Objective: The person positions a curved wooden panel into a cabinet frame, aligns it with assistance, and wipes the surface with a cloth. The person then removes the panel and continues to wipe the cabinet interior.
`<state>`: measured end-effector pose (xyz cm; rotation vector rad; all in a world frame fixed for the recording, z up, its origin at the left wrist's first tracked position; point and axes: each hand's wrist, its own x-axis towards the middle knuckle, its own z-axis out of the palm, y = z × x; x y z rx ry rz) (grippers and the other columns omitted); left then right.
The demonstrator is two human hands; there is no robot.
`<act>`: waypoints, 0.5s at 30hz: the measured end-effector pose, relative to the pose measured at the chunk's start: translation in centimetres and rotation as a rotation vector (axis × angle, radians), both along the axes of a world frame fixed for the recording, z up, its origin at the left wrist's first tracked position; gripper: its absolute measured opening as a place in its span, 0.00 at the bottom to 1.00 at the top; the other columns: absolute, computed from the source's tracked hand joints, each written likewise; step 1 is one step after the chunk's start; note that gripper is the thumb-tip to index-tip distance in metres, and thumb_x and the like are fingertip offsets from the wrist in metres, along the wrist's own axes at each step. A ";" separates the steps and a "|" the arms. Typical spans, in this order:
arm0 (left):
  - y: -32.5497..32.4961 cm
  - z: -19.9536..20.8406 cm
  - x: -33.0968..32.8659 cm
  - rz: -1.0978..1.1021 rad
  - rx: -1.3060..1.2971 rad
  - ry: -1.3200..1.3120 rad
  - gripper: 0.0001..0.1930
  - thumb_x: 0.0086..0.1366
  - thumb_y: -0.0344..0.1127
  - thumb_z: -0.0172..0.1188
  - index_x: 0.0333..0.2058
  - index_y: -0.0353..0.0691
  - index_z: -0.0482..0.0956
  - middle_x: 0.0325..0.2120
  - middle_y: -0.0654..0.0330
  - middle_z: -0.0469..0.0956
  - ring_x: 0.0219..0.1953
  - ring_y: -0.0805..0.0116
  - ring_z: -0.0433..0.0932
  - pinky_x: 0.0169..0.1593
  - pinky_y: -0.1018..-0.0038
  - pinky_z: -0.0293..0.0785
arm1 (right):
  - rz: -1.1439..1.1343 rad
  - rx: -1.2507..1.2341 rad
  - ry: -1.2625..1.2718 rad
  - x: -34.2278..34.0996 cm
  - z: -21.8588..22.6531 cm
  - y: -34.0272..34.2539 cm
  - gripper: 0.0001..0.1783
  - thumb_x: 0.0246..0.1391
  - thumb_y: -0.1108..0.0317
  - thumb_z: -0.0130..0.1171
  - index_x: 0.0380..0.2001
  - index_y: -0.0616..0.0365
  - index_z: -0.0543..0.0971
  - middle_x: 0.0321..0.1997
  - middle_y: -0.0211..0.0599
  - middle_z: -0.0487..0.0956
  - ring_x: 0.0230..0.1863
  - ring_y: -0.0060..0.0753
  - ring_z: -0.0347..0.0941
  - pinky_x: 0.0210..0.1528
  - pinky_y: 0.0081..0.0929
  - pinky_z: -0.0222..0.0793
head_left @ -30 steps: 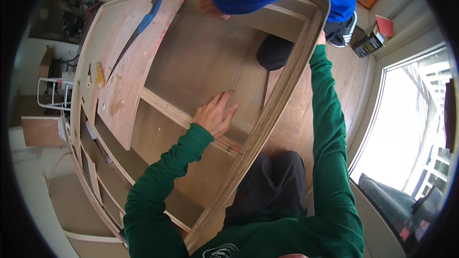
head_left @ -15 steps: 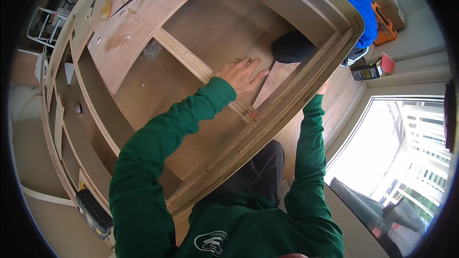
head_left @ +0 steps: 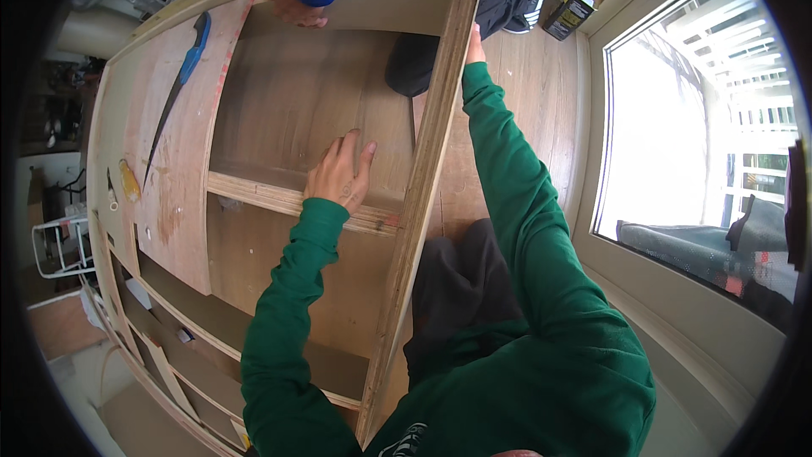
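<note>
A large plywood frame (head_left: pixel 428 140) with open compartments lies before me. My left hand (head_left: pixel 337 174) is over its plywood crosspiece (head_left: pixel 254 190), fingers stretched out and holding nothing. Whether the palm presses on the wood, I cannot tell. At the frame's outer right side is my right hand (head_left: pixel 476 47); the long edge piece hides its fingers. Across the frame, a co-worker in blue sleeves kneels, one knee (head_left: pixel 412 65) showing inside the opening. That person's hand (head_left: pixel 296 10) rests by the far rail.
On the plywood panel (head_left: pixel 182 186) lie a blue-handled handsaw (head_left: pixel 176 85) and a yellow object (head_left: pixel 128 179). A dark box with a red flap (head_left: pixel 568 15) stands on the floor by the wall. To the right is a bright glazed door (head_left: pixel 660 135); a white metal stand (head_left: pixel 61 245) is far left.
My view has turned, so the frame now runs more upright in the picture. The co-worker's hand shows further left, by the far rail. My left hand remains over the crosspiece.
</note>
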<state>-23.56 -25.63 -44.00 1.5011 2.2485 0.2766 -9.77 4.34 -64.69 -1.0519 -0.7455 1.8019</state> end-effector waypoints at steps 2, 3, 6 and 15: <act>0.1 -0.1 0.1 -0.013 0.012 0.003 0.26 0.70 0.55 0.37 0.54 0.41 0.68 0.48 0.46 0.73 0.48 0.43 0.73 0.50 0.56 0.70 | -0.160 0.218 -0.130 -0.5 -0.9 -2.2 0.48 0.56 0.28 0.36 0.62 0.61 0.65 0.60 0.49 0.69 0.60 0.37 0.65 0.62 0.25 0.56; 0.1 -0.1 0.1 -0.014 0.017 -0.002 0.25 0.70 0.54 0.38 0.54 0.41 0.68 0.47 0.46 0.73 0.47 0.43 0.73 0.49 0.56 0.71 | -0.120 0.148 -0.176 -0.1 -1.1 -4.2 0.49 0.56 0.27 0.36 0.63 0.62 0.63 0.62 0.48 0.67 0.61 0.38 0.64 0.63 0.25 0.54; 0.0 -0.4 0.2 -0.017 0.046 -0.011 0.25 0.71 0.53 0.38 0.53 0.41 0.68 0.48 0.47 0.73 0.48 0.43 0.73 0.50 0.56 0.70 | 0.106 -0.046 -0.097 0.5 -0.5 -9.0 0.53 0.55 0.25 0.31 0.68 0.58 0.50 0.71 0.49 0.53 0.69 0.42 0.53 0.69 0.30 0.46; 0.1 -0.5 0.4 0.000 0.019 0.024 0.23 0.71 0.51 0.37 0.53 0.42 0.69 0.50 0.48 0.73 0.49 0.45 0.74 0.51 0.58 0.70 | -0.012 -0.261 0.188 1.3 1.5 -2.2 0.61 0.43 0.19 0.43 0.64 0.63 0.60 0.66 0.55 0.60 0.66 0.54 0.55 0.65 0.44 0.52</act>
